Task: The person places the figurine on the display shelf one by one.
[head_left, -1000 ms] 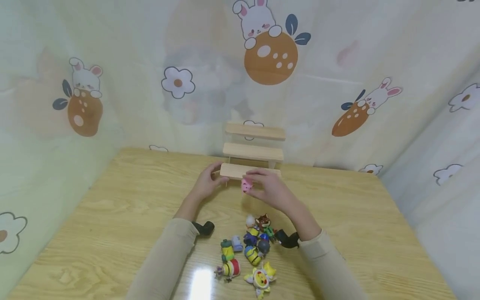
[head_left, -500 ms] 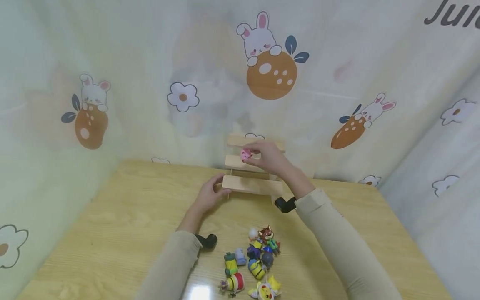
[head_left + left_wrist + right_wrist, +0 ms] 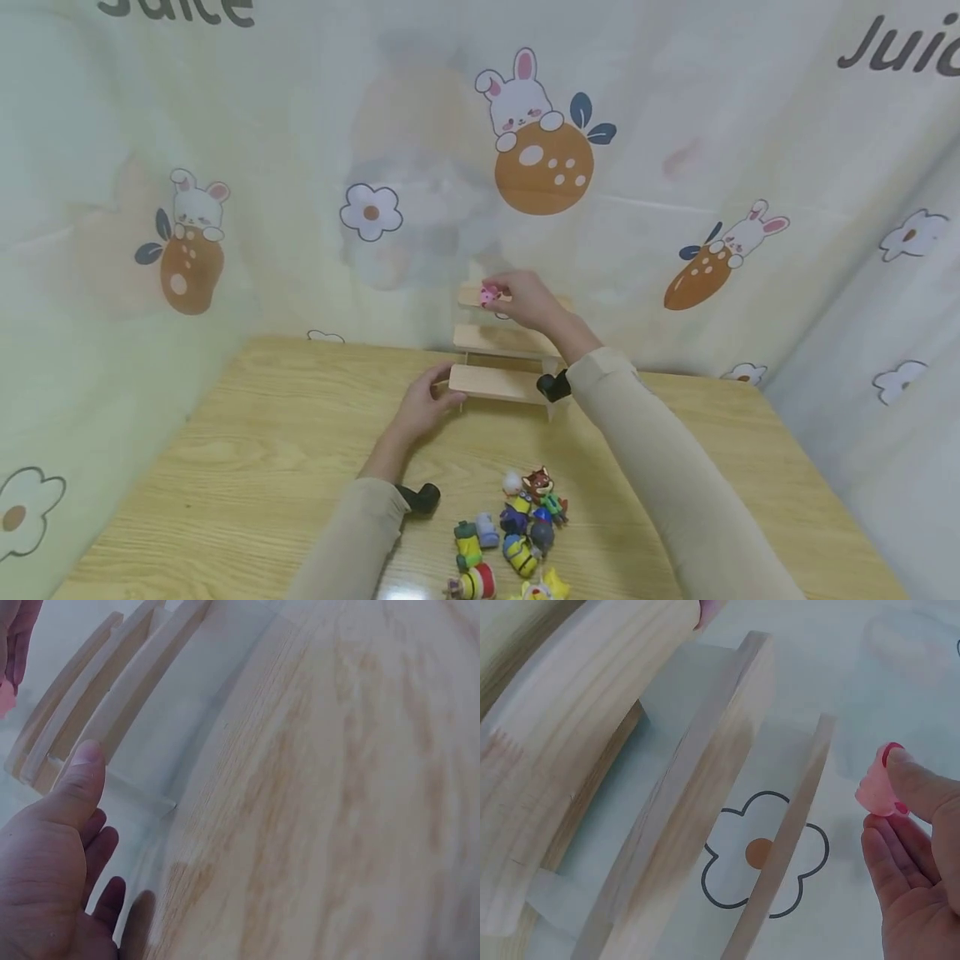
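A small pink toy figure [image 3: 488, 294] is pinched between the thumb and fingers of my right hand [image 3: 528, 300], in front of the top board of a three-tier wooden display stand [image 3: 491, 382]. The right wrist view shows the pink figure [image 3: 877, 784] at the fingertips, beside the narrow top board [image 3: 795, 802]. My left hand [image 3: 420, 408] grips the left end of the stand's lowest board, thumb in front and fingers behind. In the left wrist view its thumb [image 3: 84, 769] lies on that board's edge.
Several toy figures lie in a cluster nearer me, among them a brown fox [image 3: 538, 481], a blue-and-yellow figure [image 3: 521, 554] and a green-and-yellow one [image 3: 468, 546]. A printed curtain [image 3: 420, 275] hangs right behind the stand at the wooden table's [image 3: 285, 467] back edge.
My right hand has lifted the pink figure from in front of the lowest board up to the top board. The left hand stays at the stand's end. The head view has tilted up.
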A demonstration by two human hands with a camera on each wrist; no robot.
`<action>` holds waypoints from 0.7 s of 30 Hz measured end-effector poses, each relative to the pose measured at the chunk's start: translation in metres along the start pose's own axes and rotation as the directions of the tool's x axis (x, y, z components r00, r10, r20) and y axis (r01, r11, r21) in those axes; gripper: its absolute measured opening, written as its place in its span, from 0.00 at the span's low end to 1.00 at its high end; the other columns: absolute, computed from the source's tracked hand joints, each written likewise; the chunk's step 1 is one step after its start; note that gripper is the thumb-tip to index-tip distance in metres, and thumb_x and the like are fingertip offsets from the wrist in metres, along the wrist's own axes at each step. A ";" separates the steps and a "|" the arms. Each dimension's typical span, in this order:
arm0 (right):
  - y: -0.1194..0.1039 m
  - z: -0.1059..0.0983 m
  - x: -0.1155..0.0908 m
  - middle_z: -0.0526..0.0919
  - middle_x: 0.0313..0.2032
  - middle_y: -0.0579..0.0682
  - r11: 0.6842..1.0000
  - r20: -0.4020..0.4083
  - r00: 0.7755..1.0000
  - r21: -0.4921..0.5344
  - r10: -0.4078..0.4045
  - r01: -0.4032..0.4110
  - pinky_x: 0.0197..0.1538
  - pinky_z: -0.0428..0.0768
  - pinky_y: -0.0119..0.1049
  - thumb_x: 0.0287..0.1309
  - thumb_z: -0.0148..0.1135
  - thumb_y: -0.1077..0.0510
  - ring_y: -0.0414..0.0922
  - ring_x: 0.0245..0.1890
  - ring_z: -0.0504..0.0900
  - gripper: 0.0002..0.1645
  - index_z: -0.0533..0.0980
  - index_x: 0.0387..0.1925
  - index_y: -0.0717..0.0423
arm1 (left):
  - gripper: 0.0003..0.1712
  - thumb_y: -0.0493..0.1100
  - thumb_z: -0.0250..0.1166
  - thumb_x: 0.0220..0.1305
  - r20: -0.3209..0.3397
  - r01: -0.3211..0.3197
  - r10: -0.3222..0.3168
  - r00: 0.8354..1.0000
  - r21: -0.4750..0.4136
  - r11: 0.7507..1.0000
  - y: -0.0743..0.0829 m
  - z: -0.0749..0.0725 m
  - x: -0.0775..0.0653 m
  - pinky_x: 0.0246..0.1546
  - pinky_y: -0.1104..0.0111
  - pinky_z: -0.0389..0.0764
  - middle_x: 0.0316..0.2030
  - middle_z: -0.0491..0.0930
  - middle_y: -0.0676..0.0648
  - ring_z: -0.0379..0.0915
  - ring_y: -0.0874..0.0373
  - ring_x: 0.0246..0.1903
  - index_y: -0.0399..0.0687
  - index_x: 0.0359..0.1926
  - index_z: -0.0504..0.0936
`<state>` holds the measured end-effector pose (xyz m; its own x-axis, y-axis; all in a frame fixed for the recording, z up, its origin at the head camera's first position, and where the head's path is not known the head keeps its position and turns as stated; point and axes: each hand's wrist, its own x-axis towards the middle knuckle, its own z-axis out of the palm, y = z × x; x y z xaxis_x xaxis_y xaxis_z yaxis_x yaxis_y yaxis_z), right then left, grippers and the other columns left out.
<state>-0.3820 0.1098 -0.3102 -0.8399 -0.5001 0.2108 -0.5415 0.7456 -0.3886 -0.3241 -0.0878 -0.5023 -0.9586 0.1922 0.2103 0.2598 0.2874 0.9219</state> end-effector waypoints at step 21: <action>0.000 0.016 0.042 0.77 0.31 0.55 0.989 0.046 0.999 -0.147 0.011 -0.004 0.37 0.67 0.36 0.60 0.59 0.60 0.46 0.33 0.69 0.15 0.78 0.48 0.63 | 0.38 0.49 0.70 0.55 0.013 -0.021 0.021 1.000 -0.009 1.000 -0.003 -0.002 0.002 0.60 0.53 0.72 0.60 0.74 0.42 0.69 0.48 0.60 0.43 0.65 0.68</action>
<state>-0.4168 0.0815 -0.3156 -0.8433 -0.5115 0.1651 -0.5374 0.8045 -0.2529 -0.3272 -0.0902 -0.5036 -0.9514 0.2099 0.2252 0.2785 0.2746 0.9204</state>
